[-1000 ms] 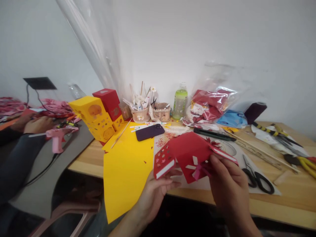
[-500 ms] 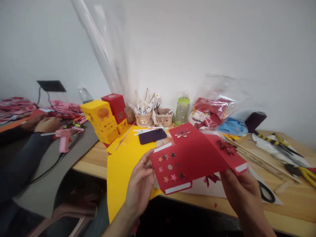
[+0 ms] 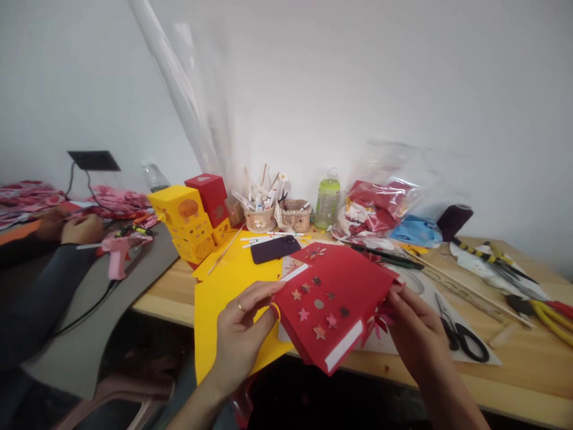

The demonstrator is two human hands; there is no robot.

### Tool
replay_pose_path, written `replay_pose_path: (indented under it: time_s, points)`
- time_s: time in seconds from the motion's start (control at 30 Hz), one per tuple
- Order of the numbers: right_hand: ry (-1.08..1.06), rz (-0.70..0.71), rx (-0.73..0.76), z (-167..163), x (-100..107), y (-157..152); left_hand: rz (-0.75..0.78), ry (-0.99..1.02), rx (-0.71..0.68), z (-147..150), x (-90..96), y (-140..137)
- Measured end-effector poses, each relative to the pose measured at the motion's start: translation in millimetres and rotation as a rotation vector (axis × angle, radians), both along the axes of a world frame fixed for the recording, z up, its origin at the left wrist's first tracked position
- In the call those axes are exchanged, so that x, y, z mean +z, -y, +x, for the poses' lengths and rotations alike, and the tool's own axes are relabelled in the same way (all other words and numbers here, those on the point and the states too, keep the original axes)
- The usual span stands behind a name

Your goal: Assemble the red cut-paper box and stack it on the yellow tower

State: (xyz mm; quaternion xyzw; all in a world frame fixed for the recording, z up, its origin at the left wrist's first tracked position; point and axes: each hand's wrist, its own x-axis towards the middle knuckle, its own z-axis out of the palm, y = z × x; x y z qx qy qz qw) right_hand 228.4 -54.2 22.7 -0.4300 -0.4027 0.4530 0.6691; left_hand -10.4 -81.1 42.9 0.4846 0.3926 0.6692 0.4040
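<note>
Between my hands is a folded piece of red card (image 3: 353, 276) with cut-out stars, small round and heart shapes, flower cut-outs and white strips along some edges. My left hand (image 3: 245, 334) pinches its left edge between thumb and fingers. On the right edge, my right hand (image 3: 416, 328) grips the card, with dark red petal-like paper pieces (image 3: 379, 322) beside its fingers. The card is tilted above the front of the table. Its underside is hidden.
Yellow sheets (image 3: 233, 322), a dark phone (image 3: 274, 248) and scissors (image 3: 465, 339) lie on the table (image 3: 528, 370). Behind stand yellow boxes (image 3: 183, 221), pen baskets (image 3: 259, 221) and a green bottle (image 3: 328, 200). At left, a co-worker's hands (image 3: 80, 228) work near a pink glue gun (image 3: 117, 254).
The red card's right flap has folded down under, so the card looks narrower. My right hand has shifted up and left, and the scissors now show more fully.
</note>
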Motion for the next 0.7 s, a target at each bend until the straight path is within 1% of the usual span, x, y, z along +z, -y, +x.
replay_pose_path:
  time_s: [0.1, 0.17, 0.3, 0.43, 0.57, 0.63, 0.7]
  points:
    - [0.002, -0.024, 0.048, -5.0, 6.5, 1.5, 0.140, -0.090, 0.045, -0.6, 11.4, 0.4]
    - [-0.001, -0.035, 0.079, -7.5, 10.5, 2.4, 0.180, -0.106, 0.056, -0.2, 16.6, 1.4]
    - [-0.006, -0.045, 0.116, -8.7, 14.7, 3.1, 0.142, -0.050, 0.011, 1.2, 20.2, 3.3]
    - [0.013, -0.032, 0.123, -6.5, 14.0, 2.6, 0.054, 0.047, -0.062, 3.1, 23.4, 1.9]
    - [0.086, -0.025, 0.106, -4.5, 11.4, -2.2, -0.035, 0.078, -0.150, 10.5, 29.9, 0.0]
    - [0.152, -0.032, 0.085, -1.6, 10.5, -7.6, -0.041, 0.059, -0.179, 16.4, 32.3, -0.5]
    - [0.245, -0.049, 0.054, 3.8, 10.6, -13.7, 0.016, 0.013, -0.135, 22.2, 33.3, -0.6]
